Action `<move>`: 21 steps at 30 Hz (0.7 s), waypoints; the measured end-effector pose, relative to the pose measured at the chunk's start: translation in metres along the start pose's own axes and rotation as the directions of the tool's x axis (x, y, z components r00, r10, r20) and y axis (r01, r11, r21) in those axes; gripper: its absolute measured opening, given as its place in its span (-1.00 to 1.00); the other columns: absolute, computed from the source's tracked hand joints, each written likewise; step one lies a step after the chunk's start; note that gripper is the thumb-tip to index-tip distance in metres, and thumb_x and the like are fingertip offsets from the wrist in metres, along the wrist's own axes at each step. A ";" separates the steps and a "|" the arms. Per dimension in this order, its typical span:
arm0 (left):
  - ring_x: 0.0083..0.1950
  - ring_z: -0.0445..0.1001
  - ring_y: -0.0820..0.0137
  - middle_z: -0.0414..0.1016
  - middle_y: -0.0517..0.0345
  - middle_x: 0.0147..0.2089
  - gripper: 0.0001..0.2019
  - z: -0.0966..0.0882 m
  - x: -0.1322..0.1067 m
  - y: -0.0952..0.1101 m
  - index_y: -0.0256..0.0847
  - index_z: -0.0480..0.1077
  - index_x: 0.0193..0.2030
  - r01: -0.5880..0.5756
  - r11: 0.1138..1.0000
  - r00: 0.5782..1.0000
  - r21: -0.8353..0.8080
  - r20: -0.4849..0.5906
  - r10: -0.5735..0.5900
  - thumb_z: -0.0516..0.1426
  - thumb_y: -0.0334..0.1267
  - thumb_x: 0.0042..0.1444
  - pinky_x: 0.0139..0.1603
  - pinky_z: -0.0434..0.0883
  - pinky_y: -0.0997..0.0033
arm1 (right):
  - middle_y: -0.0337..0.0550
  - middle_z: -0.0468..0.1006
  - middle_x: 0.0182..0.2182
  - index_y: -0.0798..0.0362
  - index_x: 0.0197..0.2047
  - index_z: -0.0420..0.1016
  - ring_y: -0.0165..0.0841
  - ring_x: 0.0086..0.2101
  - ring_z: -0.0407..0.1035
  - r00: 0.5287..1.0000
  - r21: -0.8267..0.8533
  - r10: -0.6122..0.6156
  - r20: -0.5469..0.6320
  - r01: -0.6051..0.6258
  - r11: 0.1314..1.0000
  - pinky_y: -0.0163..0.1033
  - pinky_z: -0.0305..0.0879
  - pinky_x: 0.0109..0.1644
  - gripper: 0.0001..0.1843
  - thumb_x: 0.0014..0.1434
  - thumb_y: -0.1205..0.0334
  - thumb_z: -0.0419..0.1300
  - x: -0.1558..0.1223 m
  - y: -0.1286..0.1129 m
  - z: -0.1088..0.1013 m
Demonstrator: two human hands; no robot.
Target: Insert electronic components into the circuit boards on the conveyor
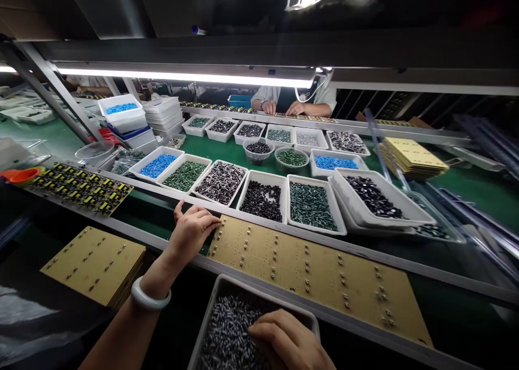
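My left hand (193,227), a pale bangle on its wrist, is at the upper left corner of a long tan circuit board (320,278). Its thumb and fingers are pinched together over the board; whatever they hold is too small to make out. Small metallic parts stand in rows across the board. Nearer to me, my right hand (290,340) reaches into a white bin (221,289) of small grey cylindrical components (229,327). Those fingers are bent together among the components, and their tips are partly hidden.
Metal rails (367,254) border the board. Beyond are white trays of green components (311,205), black components (263,200) and blue components (159,165). Tan boards (95,259) are stacked at left, and a populated board (83,189) lies behind them. Across the bench, a co-worker's hands (281,107) handle another board.
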State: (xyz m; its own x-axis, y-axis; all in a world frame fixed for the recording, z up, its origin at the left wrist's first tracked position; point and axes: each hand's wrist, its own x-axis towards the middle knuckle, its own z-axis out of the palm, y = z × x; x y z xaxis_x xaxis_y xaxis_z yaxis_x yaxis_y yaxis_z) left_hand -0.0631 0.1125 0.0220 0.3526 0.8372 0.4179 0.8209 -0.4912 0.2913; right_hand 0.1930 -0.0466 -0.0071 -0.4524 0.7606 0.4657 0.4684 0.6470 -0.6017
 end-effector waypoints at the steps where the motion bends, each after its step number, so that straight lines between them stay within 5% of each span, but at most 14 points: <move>1: -0.04 0.56 0.25 0.66 0.25 -0.24 -0.86 0.000 0.000 -0.001 -0.01 0.61 -0.21 -0.006 1.000 1.000 0.000 0.000 0.006 0.22 -0.33 0.33 0.45 -0.26 -0.17 | -0.07 0.61 -0.23 0.01 -0.01 0.45 -0.36 -0.24 0.53 1.000 0.022 0.008 0.003 -0.008 1.000 -0.32 0.50 -0.12 -0.83 0.47 0.31 0.04 0.001 -0.001 -0.002; 13: -0.09 0.58 0.22 0.68 0.24 -0.25 -0.82 0.002 -0.003 -0.006 0.01 0.59 -0.23 -0.097 0.995 0.994 0.009 -0.058 0.098 0.14 -0.28 0.34 0.47 -0.26 -0.22 | -0.12 0.61 -0.22 0.00 0.08 0.55 -0.38 -0.24 0.56 0.970 0.146 0.176 -0.166 -0.153 0.977 -0.36 0.52 -0.15 -0.73 0.35 0.41 0.21 0.000 -0.014 -0.020; 16: -0.19 0.59 0.22 0.67 0.26 -0.30 -0.77 0.005 -0.009 -0.011 0.00 0.58 -0.22 -0.147 0.989 0.981 0.029 -0.126 0.149 0.08 -0.19 0.37 0.43 -0.12 -0.25 | -0.11 0.63 -0.20 0.00 0.08 0.56 -0.36 -0.20 0.57 0.937 0.048 0.239 -0.255 -0.235 0.971 -0.34 0.53 -0.08 -0.72 0.34 0.41 0.22 -0.002 -0.007 -0.042; 21: -0.16 0.59 0.21 0.67 0.32 -0.21 -0.64 0.006 -0.028 -0.001 0.06 0.50 0.16 -0.107 0.993 0.975 0.050 -0.190 0.115 -0.02 -0.06 0.40 0.41 -0.02 -0.30 | -0.07 0.64 -0.18 0.02 -0.05 0.61 -0.29 -0.15 0.57 0.846 -0.276 0.280 -0.454 -0.433 0.858 -0.21 0.53 0.00 -0.84 0.37 0.33 0.20 -0.024 0.034 -0.104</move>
State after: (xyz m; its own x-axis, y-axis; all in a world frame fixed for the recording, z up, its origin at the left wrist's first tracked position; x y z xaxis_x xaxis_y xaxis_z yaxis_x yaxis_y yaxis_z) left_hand -0.0712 0.0911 0.0049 0.3530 0.7143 0.6043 0.7999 -0.5654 0.2010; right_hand 0.2988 -0.0373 0.0281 0.0930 0.8494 0.5195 0.8070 0.2414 -0.5390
